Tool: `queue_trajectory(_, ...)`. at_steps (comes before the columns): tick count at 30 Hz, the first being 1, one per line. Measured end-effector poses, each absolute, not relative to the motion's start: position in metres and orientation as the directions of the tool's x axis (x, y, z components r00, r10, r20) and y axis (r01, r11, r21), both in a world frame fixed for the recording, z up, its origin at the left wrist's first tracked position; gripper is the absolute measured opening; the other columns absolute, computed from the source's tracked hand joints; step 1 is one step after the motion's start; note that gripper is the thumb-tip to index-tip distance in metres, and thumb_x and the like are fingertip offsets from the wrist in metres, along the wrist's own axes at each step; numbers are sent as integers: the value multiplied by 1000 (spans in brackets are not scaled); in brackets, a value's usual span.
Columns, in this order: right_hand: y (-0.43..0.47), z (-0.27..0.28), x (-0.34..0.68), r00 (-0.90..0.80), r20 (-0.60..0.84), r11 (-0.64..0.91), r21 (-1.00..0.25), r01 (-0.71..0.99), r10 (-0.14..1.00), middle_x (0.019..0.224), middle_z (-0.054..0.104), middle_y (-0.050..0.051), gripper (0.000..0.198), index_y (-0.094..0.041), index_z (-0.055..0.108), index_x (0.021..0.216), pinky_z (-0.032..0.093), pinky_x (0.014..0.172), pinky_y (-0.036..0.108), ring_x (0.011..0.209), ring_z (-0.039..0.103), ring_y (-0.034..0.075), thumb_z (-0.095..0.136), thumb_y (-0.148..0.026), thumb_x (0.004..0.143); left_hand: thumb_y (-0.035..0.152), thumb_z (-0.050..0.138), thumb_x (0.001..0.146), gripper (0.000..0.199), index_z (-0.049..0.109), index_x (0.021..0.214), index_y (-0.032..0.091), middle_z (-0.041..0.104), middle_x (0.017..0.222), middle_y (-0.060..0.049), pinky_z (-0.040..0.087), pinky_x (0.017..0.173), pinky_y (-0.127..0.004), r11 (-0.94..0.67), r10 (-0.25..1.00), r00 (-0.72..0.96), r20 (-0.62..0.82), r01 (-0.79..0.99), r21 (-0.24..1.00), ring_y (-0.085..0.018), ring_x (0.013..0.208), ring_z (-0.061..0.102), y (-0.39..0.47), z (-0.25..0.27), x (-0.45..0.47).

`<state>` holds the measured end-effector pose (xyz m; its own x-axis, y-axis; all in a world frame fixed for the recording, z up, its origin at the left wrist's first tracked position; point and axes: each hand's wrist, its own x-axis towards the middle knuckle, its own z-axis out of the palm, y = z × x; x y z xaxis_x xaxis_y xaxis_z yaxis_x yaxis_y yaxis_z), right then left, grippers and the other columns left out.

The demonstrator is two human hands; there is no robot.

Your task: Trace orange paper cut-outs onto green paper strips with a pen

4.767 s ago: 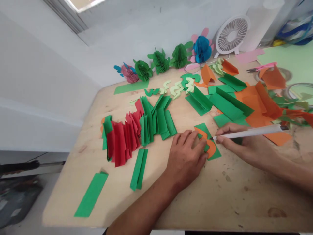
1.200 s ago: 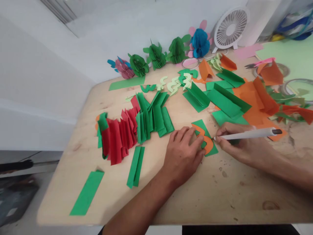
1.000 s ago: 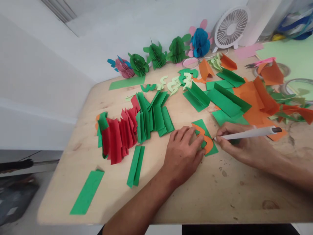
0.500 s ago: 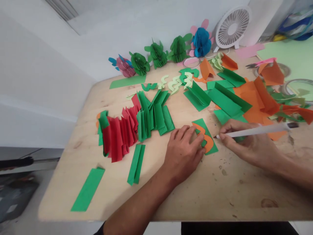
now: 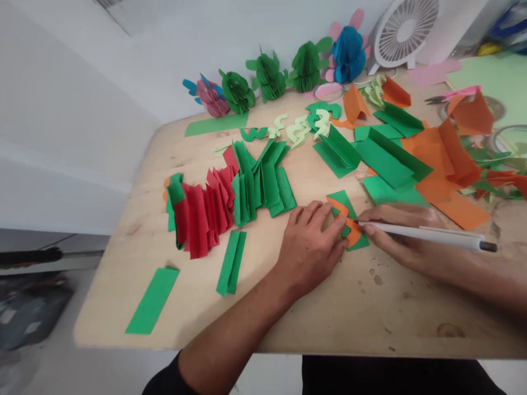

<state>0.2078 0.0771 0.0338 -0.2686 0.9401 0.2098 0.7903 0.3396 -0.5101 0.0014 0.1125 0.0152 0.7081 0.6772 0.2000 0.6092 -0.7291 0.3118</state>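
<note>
A white pen is pinched in my right hand, its tip at the right edge of an orange wavy paper cutout. That cutout lies on a small green paper piece on the table. My left hand rests palm down, fingers spread, with thumb and fingertips pressing the cutout's left side. Part of both papers is hidden under its fingers. Left of it stand folded green papers and a row of folded red papers.
Along the wall sit several pleated paper figures, among them a blue one, beside a white fan. Folded green sheets and orange sheets pile up at right, near pink-handled scissors. A green strip lies front left on the wooden table.
The pen tip has moved left, from beside the green paper onto the cutout's edge, and its back end has swung toward me. My left hand stays on the papers. The camera view has shifted slightly.
</note>
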Motion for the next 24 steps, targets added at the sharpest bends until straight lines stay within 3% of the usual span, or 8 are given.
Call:
queue_trajectory(8,79,39,205,-290,240,375,-523,766,926,79,73,2,19,-23,65,88,46,57,29,66,66,16,47,-27,91,34,53,91,29,63,114,19,58,129,-13,41,99,-48,-730,678,705,207,614,300,-31,121,49,113,15,2)
queue_trajectory(13,76,42,204,-183,167,248,-634,733,969,81,72,1,15,-24,64,89,46,57,27,66,65,15,52,-33,90,33,54,91,26,64,112,20,58,128,-11,41,98,-45,-729,681,702,208,622,286,-29,121,50,113,16,2)
queue_trajectory(16,72,39,204,-155,90,172,-703,690,984,72,68,-1,16,-25,64,87,43,50,26,57,60,13,54,-37,89,33,54,91,26,64,111,20,58,128,-12,41,97,-45,-731,679,703,213,621,283,-30,120,50,113,16,2)
queue_trajectory(24,71,33,206,-280,28,179,-828,532,960,64,63,-3,16,-23,64,80,41,46,21,54,55,10,56,-33,88,33,50,93,28,63,114,20,58,129,-12,41,97,-46,-733,677,704,214,619,283,-30,121,50,113,15,1)
